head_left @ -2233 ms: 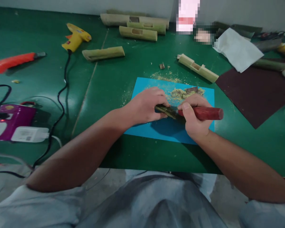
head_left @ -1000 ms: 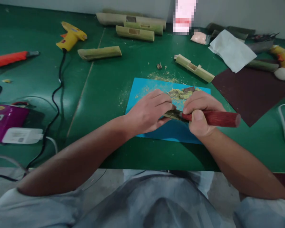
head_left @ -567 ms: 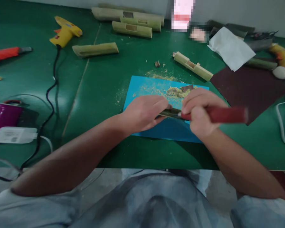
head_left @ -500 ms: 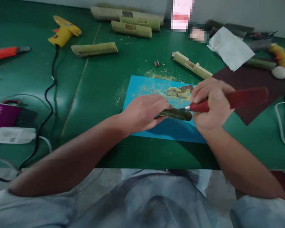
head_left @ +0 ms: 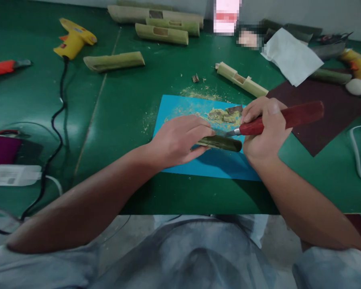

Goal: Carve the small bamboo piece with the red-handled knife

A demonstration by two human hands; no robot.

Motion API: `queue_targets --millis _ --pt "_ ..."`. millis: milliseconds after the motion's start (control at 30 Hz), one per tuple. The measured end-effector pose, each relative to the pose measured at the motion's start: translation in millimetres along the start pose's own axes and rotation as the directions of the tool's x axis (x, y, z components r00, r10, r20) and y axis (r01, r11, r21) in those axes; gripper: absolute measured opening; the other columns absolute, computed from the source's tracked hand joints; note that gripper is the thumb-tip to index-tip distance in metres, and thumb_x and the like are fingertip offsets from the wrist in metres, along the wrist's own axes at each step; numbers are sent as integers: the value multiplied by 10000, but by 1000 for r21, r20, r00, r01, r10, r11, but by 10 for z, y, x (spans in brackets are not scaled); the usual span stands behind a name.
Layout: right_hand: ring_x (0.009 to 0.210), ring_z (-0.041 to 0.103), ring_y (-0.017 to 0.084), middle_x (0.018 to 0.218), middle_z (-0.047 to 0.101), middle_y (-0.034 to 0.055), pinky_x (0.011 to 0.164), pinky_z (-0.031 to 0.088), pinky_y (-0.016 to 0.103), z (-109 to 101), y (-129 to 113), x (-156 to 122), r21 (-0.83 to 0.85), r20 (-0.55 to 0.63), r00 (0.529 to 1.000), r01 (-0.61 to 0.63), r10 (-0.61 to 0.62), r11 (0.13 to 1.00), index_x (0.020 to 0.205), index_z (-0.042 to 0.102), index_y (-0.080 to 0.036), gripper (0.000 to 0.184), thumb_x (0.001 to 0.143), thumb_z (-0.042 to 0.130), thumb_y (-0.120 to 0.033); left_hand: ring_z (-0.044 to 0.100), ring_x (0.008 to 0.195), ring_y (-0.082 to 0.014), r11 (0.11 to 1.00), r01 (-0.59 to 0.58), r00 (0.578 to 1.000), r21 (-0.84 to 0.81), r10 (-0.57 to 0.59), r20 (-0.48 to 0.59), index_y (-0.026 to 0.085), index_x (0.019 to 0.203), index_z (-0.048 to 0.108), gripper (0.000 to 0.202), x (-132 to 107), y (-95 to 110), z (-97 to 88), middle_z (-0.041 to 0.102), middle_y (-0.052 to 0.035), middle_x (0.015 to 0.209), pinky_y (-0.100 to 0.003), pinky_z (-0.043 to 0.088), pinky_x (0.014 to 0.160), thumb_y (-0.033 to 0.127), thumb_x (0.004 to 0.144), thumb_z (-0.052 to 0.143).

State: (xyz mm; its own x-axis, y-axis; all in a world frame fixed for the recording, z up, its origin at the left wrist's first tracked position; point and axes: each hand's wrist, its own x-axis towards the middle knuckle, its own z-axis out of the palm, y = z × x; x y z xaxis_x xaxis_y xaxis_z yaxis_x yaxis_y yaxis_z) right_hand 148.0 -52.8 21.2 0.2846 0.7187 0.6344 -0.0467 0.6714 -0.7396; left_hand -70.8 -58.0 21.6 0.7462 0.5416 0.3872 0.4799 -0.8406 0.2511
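Working on a green bamboo piece [head_left: 224, 143] here, and from what shows I'd call it mid-job. It's held over the blue sheet [head_left: 167, 106], around the middle of the table's [head_left: 132, 108] near edge. Left hand [head_left: 183, 136] pinches one end between thumb and fingers; right hand [head_left: 266, 130] is wrapped round a red-handled tool [head_left: 303, 113], its blade right beside the bamboo and close to the left fingertips. Can't tell if it's actually biting.

Done so far: a decent heap of shavings [head_left: 218, 116] toward the sheet's far edge, plus notched tubes [head_left: 162, 34] along the table's far edge and a pale notched tube [head_left: 242, 80] past the sheet's far right corner, all with openings already cut. What's left on the held one is hard to judge: fingers cover much of it, and I can't make out a finished opening.
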Motion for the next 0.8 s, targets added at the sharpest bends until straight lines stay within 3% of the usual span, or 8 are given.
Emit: queue_targets --millis 100,200,300,567,800 --pt "576 549 189 620 556 5 543 455 371 -31 -5 -51 -39 60 998 24 -21 999 667 564 -270 539 1061 685 -617 774 1133 -266 999 7 1000 -33 -7 22 231 1237 693 190 16 -4 0 814 -110 1234 -398 569 929 332 1096 613" --pt "625 602 205 661 629 3 583 505 388 -79 -43 -82 -32 218 976 36 -28 999 725 630 -283 436 1067 693 -546 765 1134 -265 998 20 999 -63 -17 40 242 1231 698 187 25 -1 -1 809 -110 1237 -401 564 935 311 1092 595" --pt "653 645 197 687 671 -12 624 553 393 -102 -67 -96 -38 300 952 72 -57 997 744 664 -295 393 1051 720 -533 754 1125 -267 998 29 998 -64 -25 50 248 1223 689 182 21 2 3 802 -106 1234 -404 558 943 296 1086 579" --pt "643 661 195 676 686 -16 623 587 400 -78 -24 -92 -158 293 955 86 -37 984 693 650 -299 490 1027 707 -653 753 1066 -278 995 44 998 -84 -41 40 219 1176 719 180 27 -22 29 802 -116 1155 -401 556 885 334 1083 615" --pt "628 665 168 696 740 -15 611 576 355 -81 50 -40 -116 379 924 2 43 993 722 700 -292 391 972 832 -562 740 1106 -280 984 88 996 -153 -85 30 235 1157 789 207 -6 -208 135 805 -104 1205 -432 562 954 387 1023 747"
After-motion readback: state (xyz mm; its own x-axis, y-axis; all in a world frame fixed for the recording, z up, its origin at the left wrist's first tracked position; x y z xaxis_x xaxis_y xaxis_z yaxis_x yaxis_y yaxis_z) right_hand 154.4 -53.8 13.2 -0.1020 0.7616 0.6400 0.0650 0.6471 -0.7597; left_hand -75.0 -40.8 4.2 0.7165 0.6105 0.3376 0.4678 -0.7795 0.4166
